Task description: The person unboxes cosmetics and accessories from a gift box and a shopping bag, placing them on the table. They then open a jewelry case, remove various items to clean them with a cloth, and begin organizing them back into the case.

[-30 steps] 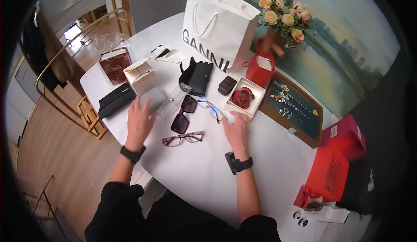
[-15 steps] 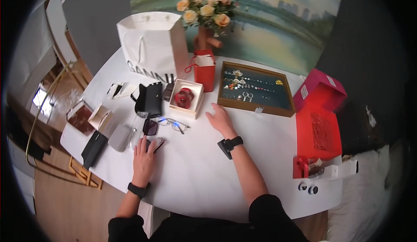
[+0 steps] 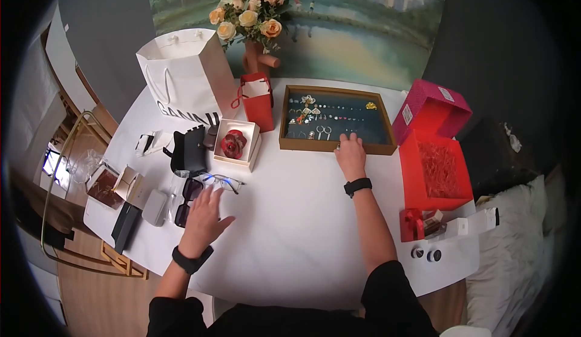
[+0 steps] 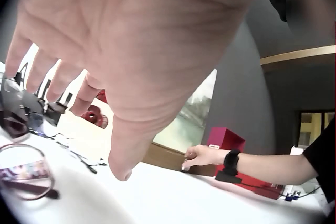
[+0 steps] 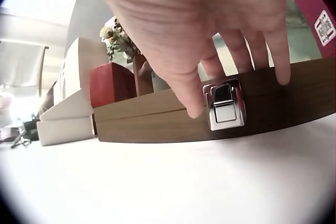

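The right hand (image 3: 351,158) has moved to the jewellery case (image 3: 308,145), its grip spread about the latch (image 5: 224,106), seemingly bringing work there, while the left hand (image 3: 204,223) hangs spread.

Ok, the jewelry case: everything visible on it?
The jewelry case is shallow, brown and wood-looking, lying flat on the white table between the red bag and magenta box. Its dark teal lining carries rows of small jewelry pieces; any glass cover is unclear. The front wall has a horizontal seam and silver, metal-looking latch. The right hand is there, thumb beside the latch; contact unclear.
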`<state>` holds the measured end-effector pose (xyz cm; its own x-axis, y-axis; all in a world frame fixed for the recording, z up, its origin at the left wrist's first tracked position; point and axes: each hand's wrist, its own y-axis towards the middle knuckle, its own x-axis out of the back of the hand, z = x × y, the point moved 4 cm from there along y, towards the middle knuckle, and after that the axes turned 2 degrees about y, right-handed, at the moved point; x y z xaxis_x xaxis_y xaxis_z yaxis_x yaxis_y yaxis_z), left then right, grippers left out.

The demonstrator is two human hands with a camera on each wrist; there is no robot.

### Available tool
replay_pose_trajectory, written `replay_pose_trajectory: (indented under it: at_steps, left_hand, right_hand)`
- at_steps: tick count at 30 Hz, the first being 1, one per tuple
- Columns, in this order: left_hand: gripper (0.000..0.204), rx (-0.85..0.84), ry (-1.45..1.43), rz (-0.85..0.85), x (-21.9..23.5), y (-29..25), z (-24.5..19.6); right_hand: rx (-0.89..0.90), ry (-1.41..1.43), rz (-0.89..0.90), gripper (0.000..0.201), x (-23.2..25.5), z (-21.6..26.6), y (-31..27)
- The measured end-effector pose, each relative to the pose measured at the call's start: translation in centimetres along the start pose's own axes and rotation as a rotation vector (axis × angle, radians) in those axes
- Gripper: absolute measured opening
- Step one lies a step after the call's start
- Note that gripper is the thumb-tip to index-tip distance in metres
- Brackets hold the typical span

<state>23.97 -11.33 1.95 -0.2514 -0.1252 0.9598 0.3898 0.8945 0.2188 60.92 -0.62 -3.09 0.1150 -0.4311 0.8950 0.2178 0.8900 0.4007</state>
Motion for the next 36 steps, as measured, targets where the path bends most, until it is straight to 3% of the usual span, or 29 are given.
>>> replay_pose_trajectory:
  at_steps: [3,8,15,17,23,25,26,27,29,30,33,35,36]
  left_hand:
    - [0.066,-0.104,-0.177,0.119,-0.4,2.2,-2.4]
    - [0.063,-0.099,-0.419,0.27,-1.4,3.7,-6.2]
    - [0.05,-0.086,-0.352,0.165,-2.2,3.2,-9.1]
    - [0.043,-0.112,-0.336,0.032,-2.4,2.5,-10.0]
    - [0.034,-0.066,-0.288,0.007,-3.6,-0.2,-11.3]
    - [0.033,-0.027,-0.29,-0.003,-3.9,-0.7,-11.1]
    - [0.033,-0.023,-0.294,-0.013,-4.0,-0.9,-10.9]
    - [0.033,-0.021,-0.296,-0.021,-4.1,-1.2,-10.8]
    - [0.031,-0.019,-0.346,-0.003,-4.3,-1.3,-11.0]
    - [0.03,-0.02,-0.353,0.012,-4.4,-1.2,-11.1]
    - [0.026,-0.047,-0.363,0.026,-4.6,-0.9,-10.7]
    - [0.024,-0.059,-0.377,0.027,-4.6,-0.9,-10.4]
    - [0.024,-0.059,-0.38,0.027,-4.7,-0.9,-10.2]
  right_hand:
    - [0.021,-0.032,-0.026,0.024,-0.2,0.2,-1.7]
    - [0.037,0.112,0.077,0.024,4.2,1.3,-6.6]
    - [0.095,0.251,0.124,0.031,7.2,1.8,-13.3]
    - [0.09,0.264,0.161,0.032,8.2,2.3,-15.4]
    - [0.126,0.295,0.177,0.034,12.1,3.6,-21.1]
    - [-0.099,0.488,0.13,0.035,12.7,2.5,-22.9]
    - [-0.283,0.647,0.246,0.036,12.0,1.7,-23.4]
    - [-0.299,0.648,0.257,0.036,11.5,1.3,-23.7]
    - [-0.822,1.124,0.615,0.043,8.5,0.2,-24.9]
    - [-0.891,1.306,0.675,0.055,8.2,0.3,-24.7]
    - [-1.064,1.581,0.771,0.063,7.5,0.8,-23.4]
    - [-1.069,1.591,0.774,0.066,6.9,1.1,-23.1]
    - [-1.098,1.551,0.76,0.058,6.6,1.3,-23.1]
